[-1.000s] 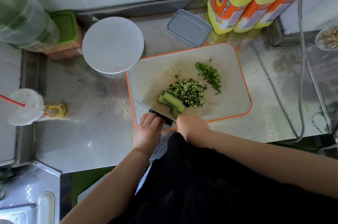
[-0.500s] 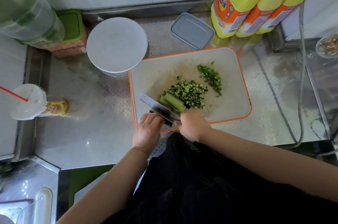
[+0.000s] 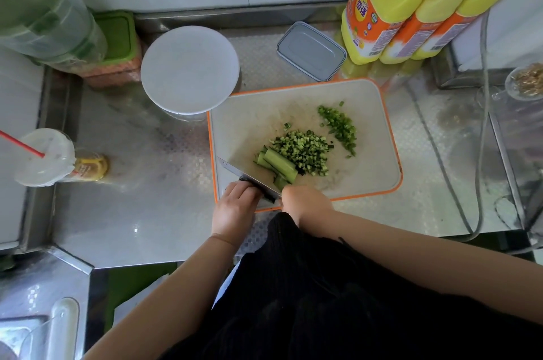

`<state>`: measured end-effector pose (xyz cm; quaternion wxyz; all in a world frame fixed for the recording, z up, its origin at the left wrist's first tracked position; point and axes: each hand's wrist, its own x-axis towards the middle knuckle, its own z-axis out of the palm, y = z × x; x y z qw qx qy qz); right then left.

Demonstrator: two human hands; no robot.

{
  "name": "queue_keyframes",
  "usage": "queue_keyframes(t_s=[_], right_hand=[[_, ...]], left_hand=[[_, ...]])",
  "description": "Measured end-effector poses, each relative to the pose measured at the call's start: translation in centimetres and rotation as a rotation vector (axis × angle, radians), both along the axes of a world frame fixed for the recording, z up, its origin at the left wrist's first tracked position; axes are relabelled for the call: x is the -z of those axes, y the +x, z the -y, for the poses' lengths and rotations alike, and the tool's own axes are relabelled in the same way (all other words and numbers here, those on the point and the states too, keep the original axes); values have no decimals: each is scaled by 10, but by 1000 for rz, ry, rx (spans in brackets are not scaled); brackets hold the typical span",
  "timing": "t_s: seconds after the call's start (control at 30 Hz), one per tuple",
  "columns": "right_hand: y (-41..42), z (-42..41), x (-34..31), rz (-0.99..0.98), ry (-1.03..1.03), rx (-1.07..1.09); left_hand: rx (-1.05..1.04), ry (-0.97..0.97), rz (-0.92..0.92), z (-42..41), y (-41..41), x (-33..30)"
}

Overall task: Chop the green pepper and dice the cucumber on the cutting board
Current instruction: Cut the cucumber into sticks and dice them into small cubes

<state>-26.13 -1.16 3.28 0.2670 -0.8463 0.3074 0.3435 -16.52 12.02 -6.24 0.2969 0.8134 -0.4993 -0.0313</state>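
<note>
Board: cutting board (image 3: 367, 112), pale with an orange rim, lies on the steel counter (image 3: 132, 198) near its front edge.
Left hand: left hand (image 3: 235, 209) is curled round the dark handle of the knife (image 3: 249, 176); blade slants across the board's near left corner.
Right hand: right hand (image 3: 305, 202) is at the board's near edge, holding down the cucumber strips (image 3: 279, 165); its fingers are hidden, so the grip cannot be told.
Cucumber: diced cucumber (image 3: 302, 151) is heaped mid-board, touching the strips.
Pepper: chopped green pepper (image 3: 340, 126) is in a smaller row toward the far right of the board.
Behind board: round white lid (image 3: 189, 68), grey container (image 3: 311, 51), three yellow bottles (image 3: 411, 4).
</note>
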Motion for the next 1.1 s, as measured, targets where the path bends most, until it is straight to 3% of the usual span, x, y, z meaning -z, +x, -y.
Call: queue_keyframes(t_s=[0.37,1.1], right_hand=[[2,7,17,132,44,179],[4,-7,12,37,-6,22]], left_hand=[[76,25,1,-4,4,1],[14,29,-1,-5,3,2]])
